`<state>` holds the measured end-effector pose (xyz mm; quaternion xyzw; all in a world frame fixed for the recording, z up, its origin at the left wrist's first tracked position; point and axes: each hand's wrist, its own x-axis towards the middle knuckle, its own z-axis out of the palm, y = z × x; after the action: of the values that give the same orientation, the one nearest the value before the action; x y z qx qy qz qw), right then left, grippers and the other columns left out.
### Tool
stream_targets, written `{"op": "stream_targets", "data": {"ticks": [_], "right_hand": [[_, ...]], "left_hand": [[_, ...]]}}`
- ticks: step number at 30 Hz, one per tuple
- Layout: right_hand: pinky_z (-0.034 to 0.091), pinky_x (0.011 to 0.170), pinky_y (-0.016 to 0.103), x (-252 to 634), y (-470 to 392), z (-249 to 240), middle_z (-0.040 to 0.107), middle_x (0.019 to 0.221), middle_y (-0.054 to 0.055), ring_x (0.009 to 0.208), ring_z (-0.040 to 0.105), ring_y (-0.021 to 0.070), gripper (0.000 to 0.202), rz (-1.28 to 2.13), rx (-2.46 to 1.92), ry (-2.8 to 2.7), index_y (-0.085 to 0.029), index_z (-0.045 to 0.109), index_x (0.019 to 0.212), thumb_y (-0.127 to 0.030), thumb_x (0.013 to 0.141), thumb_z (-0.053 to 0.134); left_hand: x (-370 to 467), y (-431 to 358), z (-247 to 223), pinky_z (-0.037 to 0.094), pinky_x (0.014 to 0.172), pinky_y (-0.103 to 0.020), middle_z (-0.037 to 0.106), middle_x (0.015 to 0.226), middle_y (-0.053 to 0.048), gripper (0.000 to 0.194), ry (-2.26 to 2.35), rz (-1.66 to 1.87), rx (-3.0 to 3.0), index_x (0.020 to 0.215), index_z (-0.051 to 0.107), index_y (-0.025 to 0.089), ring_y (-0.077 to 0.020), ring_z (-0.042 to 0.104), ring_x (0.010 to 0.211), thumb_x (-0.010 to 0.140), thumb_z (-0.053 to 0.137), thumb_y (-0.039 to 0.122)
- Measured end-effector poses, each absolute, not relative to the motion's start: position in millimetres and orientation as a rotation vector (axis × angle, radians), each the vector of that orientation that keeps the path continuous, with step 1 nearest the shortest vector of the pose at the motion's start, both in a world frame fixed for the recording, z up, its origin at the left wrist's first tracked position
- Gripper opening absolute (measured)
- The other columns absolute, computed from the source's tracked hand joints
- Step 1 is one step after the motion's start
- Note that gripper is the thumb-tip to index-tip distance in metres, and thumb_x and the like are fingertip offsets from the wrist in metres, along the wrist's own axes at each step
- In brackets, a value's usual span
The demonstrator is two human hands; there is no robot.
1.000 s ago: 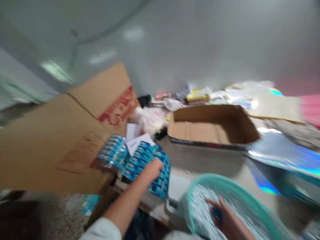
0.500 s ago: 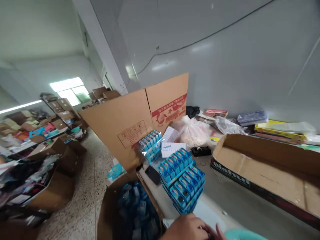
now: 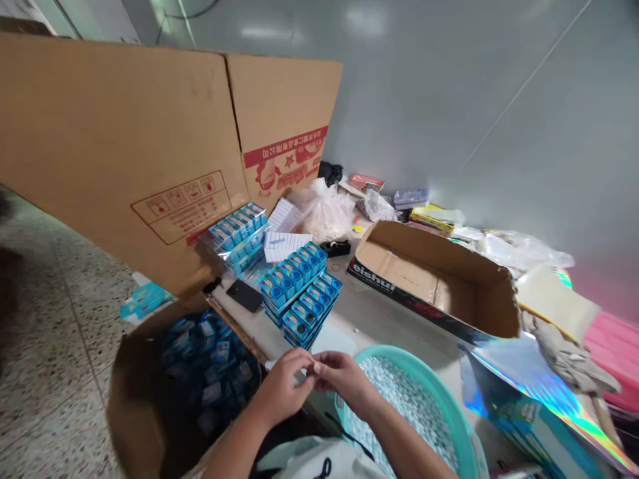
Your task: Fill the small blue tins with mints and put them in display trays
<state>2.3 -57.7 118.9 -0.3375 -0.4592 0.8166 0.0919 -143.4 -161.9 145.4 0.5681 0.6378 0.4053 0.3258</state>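
Note:
My left hand (image 3: 288, 386) and my right hand (image 3: 344, 378) meet at the fingertips near the table's front edge. Both are closed in a pinch; whatever lies between the fingers is too small to make out. Just beyond them stand stacked trays of small blue boxes (image 3: 299, 293) with round openings. A teal basin (image 3: 462, 426) full of small pale pieces (image 3: 409, 399) sits beside and partly under my right forearm. Left of my left hand, a deep carton (image 3: 132, 399) on the floor holds many loose blue boxes (image 3: 214, 359).
A black phone (image 3: 244, 295) lies by the table's left edge, near plastic-wrapped blue boxes (image 3: 239, 233). A tall cardboard flap (image 3: 164, 133) rises behind. An open shallow carton (image 3: 434, 279), a plastic bag (image 3: 324, 213) and shiny holographic sheets (image 3: 539, 379) are on the table.
The view has swung down and to the right, bringing both hands, the forearms and the basin into fuller view. The stacked trays now appear farther left.

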Motion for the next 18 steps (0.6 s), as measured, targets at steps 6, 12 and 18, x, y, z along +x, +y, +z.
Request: {"op": "stream_targets", "data": {"ticks": [6,12,18], "right_hand": [[0.048,0.057,0.031,-19.2,-29.5,101.8,0.065,0.064,0.007,0.059,0.06,0.0187,0.067,1.675,-1.161,-1.845,-0.014,0.069,0.083,-0.08,0.072,0.066],[0.048,0.075,0.034,-55.1,13.2,81.6,0.063,0.079,0.008,0.078,0.058,0.021,0.045,1.046,-1.09,-2.126,-0.018,0.07,0.073,-0.06,0.088,0.064],[0.045,0.09,0.041,-50.4,4.3,56.1,0.066,0.109,0.012,0.096,0.055,0.0255,0.028,0.703,-0.788,-2.49,-0.021,0.077,0.105,-0.035,0.099,0.053]], "left_hand": [[-176.5,-144.2,120.0,0.053,0.093,-0.031,0.07,0.106,-0.009,0.019,2.128,0.939,1.721,0.098,0.067,0.019,-0.0192,0.064,0.101,0.099,0.049,0.022],[-187.1,-109.8,95.7,0.051,0.083,-0.04,0.068,0.086,-0.009,0.02,2.175,0.682,1.892,0.08,0.068,0.018,-0.0263,0.061,0.092,0.092,0.052,0.012],[-182.4,-117.4,90.0,0.046,0.084,-0.044,0.067,0.102,-0.008,0.018,2.237,0.556,1.978,0.097,0.068,0.02,-0.0295,0.056,0.099,0.089,0.067,0.036]]}}
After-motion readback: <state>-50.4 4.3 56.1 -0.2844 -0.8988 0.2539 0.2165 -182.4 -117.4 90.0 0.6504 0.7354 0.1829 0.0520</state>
